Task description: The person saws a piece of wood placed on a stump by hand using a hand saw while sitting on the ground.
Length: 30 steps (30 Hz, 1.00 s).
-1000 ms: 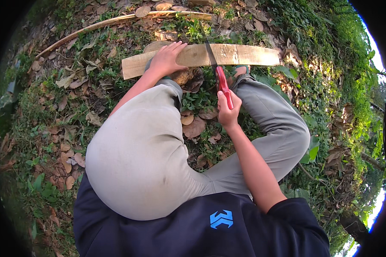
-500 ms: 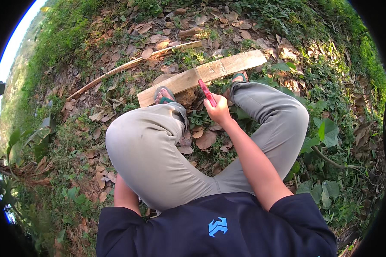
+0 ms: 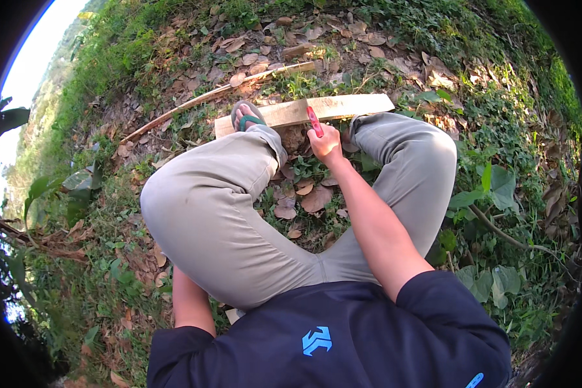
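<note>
My right hand (image 3: 325, 143) is closed around a red-handled tool (image 3: 314, 121). Its handle points away from me and meets the near side of a pale wooden plank (image 3: 352, 107); I cannot make out a blade. Lying crosswise in front of me, the plank bends slightly where the tool meets it. My left foot (image 3: 247, 118), in a green-strapped sandal, presses on the plank's left part. The right foot is mostly hidden by the trouser leg. Of my left arm only the forearm (image 3: 193, 302) shows; the hand is hidden behind my left thigh.
Beyond the plank lies a long thin strip of wood (image 3: 200, 98), with a short wood piece (image 3: 297, 52) farther off. Dry leaves (image 3: 317, 198) and low green plants cover the ground. A leafy stem (image 3: 503, 229) stands to my right.
The view has shifted a little. My right hand and the red handle have tipped more upright. The plank's two parts, in line before, now meet at a slight angle, with less of its broad face showing.
</note>
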{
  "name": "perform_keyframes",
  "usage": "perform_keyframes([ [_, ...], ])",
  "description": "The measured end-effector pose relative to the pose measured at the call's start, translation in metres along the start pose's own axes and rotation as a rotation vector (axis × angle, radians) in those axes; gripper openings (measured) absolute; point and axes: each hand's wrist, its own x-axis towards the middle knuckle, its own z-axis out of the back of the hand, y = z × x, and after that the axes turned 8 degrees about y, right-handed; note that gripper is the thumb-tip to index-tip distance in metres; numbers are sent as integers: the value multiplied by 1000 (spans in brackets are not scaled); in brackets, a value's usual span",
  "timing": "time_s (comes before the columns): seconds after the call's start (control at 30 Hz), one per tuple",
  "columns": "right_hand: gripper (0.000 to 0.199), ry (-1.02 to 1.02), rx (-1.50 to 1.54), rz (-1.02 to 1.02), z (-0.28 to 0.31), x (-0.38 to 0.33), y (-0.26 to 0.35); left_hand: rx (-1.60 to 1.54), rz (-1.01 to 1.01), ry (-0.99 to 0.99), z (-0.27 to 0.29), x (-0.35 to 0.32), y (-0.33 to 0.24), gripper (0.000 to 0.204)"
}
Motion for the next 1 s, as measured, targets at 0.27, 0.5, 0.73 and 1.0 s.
perform_keyframes([
  [0.27, 29, -5, -86, 79, -7, 2, -11, -62, -86, -29, -9, 32, -26, 30],
  [0.5, 21, 49, -113, 184, -4, -11, 1, -123, -358, -102, -17, 82, -123, 28],
  [0.73, 36, -37, 28, 16, 13, -8, 38, -102, -865, -8, -75, 119, -285, 26],
  [1.0, 38, -2, 230, -94, 13, -5, 37, 532, -1136, 341, -202, 161, -380, 70],
])
